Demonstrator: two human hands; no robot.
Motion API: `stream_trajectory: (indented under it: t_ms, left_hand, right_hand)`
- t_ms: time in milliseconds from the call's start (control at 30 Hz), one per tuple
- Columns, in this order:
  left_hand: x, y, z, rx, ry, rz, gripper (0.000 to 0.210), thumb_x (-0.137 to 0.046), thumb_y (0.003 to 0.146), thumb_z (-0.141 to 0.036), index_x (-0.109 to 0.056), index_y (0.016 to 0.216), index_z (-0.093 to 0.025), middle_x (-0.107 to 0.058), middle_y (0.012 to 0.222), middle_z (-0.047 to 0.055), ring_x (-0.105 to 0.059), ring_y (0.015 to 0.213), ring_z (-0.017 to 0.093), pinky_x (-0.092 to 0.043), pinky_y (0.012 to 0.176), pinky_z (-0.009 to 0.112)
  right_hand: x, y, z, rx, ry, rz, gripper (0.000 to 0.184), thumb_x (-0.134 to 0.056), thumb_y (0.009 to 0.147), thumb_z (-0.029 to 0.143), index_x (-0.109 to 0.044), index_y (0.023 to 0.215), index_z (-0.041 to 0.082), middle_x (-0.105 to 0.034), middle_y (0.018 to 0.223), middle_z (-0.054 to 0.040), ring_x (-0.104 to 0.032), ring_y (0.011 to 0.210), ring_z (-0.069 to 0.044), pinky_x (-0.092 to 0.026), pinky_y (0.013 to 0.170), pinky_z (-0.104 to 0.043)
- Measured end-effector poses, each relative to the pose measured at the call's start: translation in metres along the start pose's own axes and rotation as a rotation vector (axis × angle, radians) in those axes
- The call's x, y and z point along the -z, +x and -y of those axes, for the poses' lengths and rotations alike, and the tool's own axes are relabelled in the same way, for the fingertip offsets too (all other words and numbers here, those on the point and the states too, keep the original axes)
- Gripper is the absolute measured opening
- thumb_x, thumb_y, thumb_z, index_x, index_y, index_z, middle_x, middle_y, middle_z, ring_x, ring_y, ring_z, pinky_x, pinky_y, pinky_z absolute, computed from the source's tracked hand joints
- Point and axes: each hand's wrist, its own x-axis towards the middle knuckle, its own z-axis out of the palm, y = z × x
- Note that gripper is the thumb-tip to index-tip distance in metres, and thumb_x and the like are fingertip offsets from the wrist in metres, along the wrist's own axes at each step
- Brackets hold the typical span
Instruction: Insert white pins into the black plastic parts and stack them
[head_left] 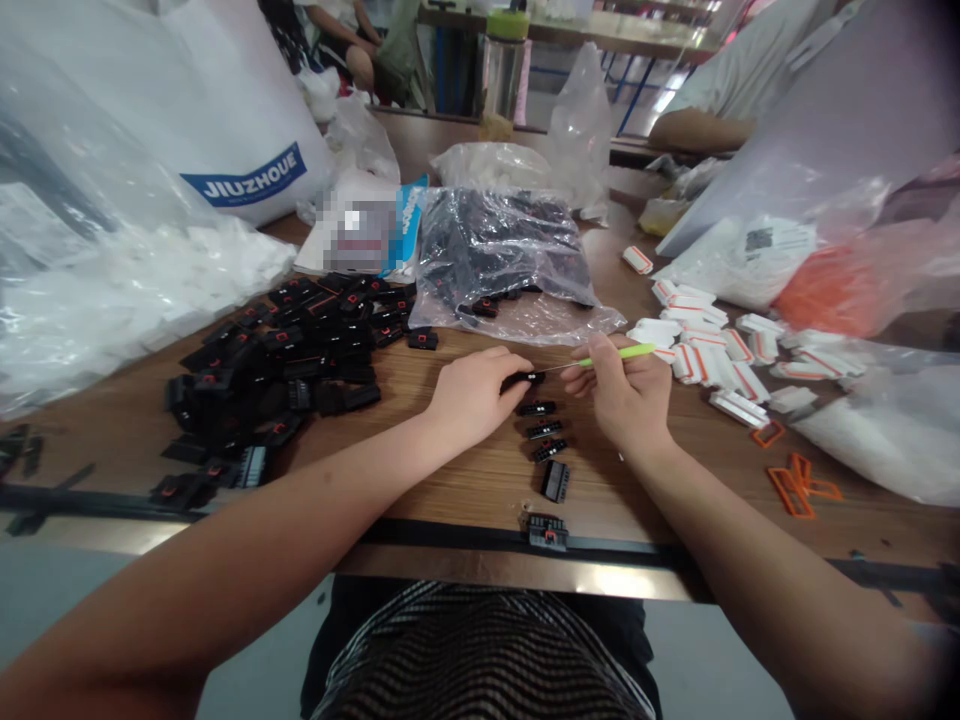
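Note:
My left hand (476, 392) pinches a small black plastic connector housing (531, 377) above the wooden table. Between the fingers of my right hand (628, 393) is a thin tool with a yellow-green handle (616, 354); its fine metal shaft points left, its tip at or close to the housing. Whether the tip touches cannot be made out. Below my hands several more black connector housings (546, 430) lie in a column running toward the table's front edge. One grey-black housing with an orange part (547, 533) rests right at that edge.
A heap of black housings (322, 340) lies on the left, white-and-orange pieces (705, 345) on the right, with loose orange frames (796, 485) nearer me. A clear bag of black parts (506, 245) is ahead. Large plastic bags (105, 250) and a bottle (503, 75) stand behind; other people sit beyond.

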Motion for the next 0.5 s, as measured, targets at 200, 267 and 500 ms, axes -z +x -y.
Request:
stream_trajectory:
  t_ms: [200,267,500]
  left_hand:
    - [0.0004,-0.0001,0.0001,-0.001,0.014,-0.003,0.018,-0.063,0.092,-0.026,-0.072,0.106,-0.024,-0.072,0.096,0.000,-0.065,0.081,0.018,-0.049,0.071,0.031]
    - [0.0006,-0.0001,0.0000,0.002,0.014,-0.002,0.018,-0.063,0.092,-0.026,-0.072,0.107,-0.024,-0.072,0.097,0.000,-0.065,0.081,0.018,-0.049,0.071,0.031]
    - [0.0008,0.0002,-0.0006,0.010,0.019,0.009,0.018,-0.062,0.092,-0.026,-0.072,0.107,-0.024,-0.071,0.097,0.001,-0.065,0.083,0.018,-0.050,0.072,0.031]
  right_hand:
    - [-0.0003,0.0014,-0.0013,-0.020,0.021,0.011,0.038,-0.065,0.087,0.052,-0.067,0.076,0.015,-0.068,0.055,-0.0015,-0.062,0.043,-0.011,-0.050,0.043,-0.020]
    - [-0.0006,0.0015,-0.0013,-0.032,0.025,0.010,0.039,-0.065,0.087,0.053,-0.067,0.076,0.015,-0.068,0.055,-0.0016,-0.062,0.043,-0.011,-0.050,0.043,-0.020]
    - [0.0001,0.0020,0.0010,-0.047,-0.024,0.009,0.041,-0.064,0.087,0.054,-0.067,0.075,0.015,-0.068,0.055,-0.0023,-0.062,0.044,-0.011,-0.050,0.043,-0.020]
